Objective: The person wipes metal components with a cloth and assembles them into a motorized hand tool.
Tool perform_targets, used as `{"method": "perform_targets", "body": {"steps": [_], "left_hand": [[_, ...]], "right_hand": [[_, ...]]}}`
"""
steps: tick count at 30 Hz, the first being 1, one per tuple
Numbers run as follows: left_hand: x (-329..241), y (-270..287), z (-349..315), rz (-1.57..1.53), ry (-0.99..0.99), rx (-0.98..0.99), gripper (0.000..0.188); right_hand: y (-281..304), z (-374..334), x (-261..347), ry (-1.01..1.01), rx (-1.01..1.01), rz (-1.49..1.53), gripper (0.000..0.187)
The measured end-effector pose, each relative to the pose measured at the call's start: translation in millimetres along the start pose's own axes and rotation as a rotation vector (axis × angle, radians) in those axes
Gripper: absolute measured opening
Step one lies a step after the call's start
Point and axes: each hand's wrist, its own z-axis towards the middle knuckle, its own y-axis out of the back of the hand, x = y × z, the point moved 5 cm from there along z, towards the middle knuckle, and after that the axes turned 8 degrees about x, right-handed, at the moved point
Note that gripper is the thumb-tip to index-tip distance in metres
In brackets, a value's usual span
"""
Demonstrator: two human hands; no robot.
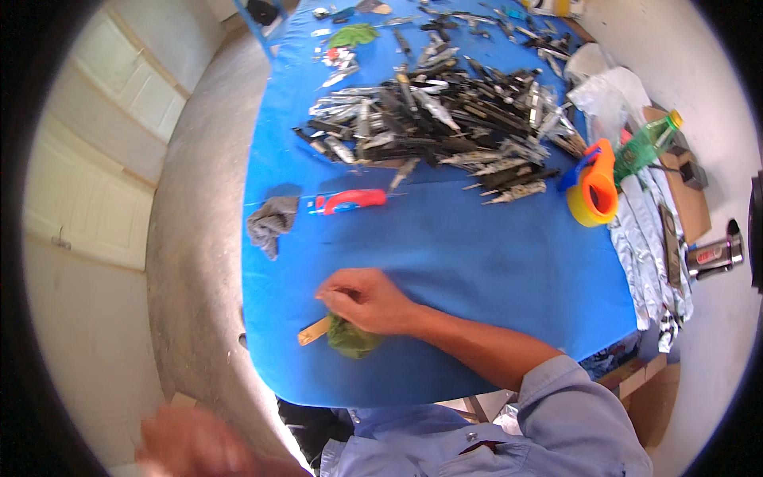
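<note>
My right hand is over the near part of the blue-covered table, fingers curled in with the thumb against them. What they grip, if anything, is hidden. Beneath its heel lies a crumpled green lump, perhaps cloth, with a flat tan strip sticking out to its left. At the lower left my left hand is off the table's edge, smeared by motion, so its fingers cannot be read. Farther up the table are a crumpled grey cloth and a red and blue object.
A broad pile of slim black and silvery pieces covers the table's far half. On the right stand orange and yellow rings and a green bottle with a yellow cap. A green cloth lies far left. White doors line the left wall.
</note>
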Motion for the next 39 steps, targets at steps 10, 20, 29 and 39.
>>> {"method": "perform_targets", "body": {"steps": [10, 20, 29, 39], "left_hand": [[-22, -89, 11, -0.589, -0.135, 0.319, 0.034], [-20, -101, 10, -0.656, -0.125, 0.353, 0.038], [-18, -97, 5, -0.678, -0.117, 0.35, 0.041], [-19, -96, 0, -0.677, -0.117, 0.35, 0.045]], "right_hand": [[3, 1, -1, 0.04, 0.017, 0.029, 0.015], [3, 2, -3, 0.048, 0.01, -0.029, 0.016], [1, 1, 4, 0.147, -0.088, -0.063, 0.02], [1, 2, 2, 0.105, -0.016, -0.107, 0.016]]}}
